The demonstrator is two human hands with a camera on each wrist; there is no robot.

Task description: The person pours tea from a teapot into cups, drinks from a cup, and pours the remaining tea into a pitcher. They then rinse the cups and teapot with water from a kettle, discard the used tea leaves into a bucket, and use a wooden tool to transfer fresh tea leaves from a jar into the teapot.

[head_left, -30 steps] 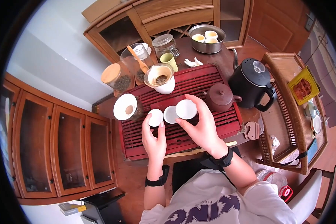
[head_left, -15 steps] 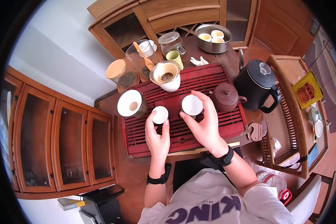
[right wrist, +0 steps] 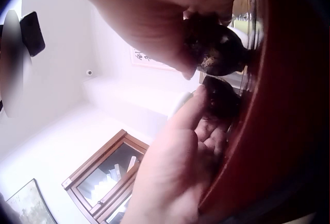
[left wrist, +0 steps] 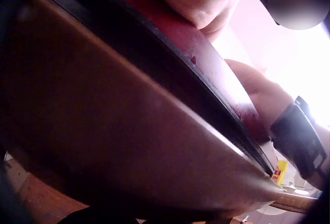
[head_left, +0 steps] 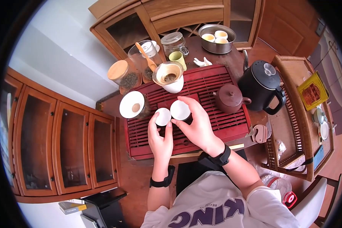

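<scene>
In the head view, my left hand (head_left: 161,140) pinches a small white-lined cup (head_left: 163,116) between thumb and fingers, low over the slatted red tea tray (head_left: 228,125). My right hand (head_left: 197,127) grips a second cup (head_left: 180,110) of the same kind by its sides, right beside the first. From the right wrist view, both cups are dark outside, the right hand's cup (right wrist: 221,54) showing above the left hand's cup (right wrist: 221,99). A brown clay teapot (head_left: 229,98) sits on the tray to the right. The left wrist view mostly shows the tray's side, hiding both cups.
Behind the hands are a strainer on a white pitcher (head_left: 170,78), a white-mouthed vessel (head_left: 131,104) and a green cup (head_left: 176,57). A black kettle (head_left: 260,81) stands right of the tray. Farther back is a metal bowl (head_left: 217,43) with several cups.
A third white cup seen between the hands a second ago no longer shows separately. My right hand moved right slightly, then back left, bringing its cup beside the left one.
</scene>
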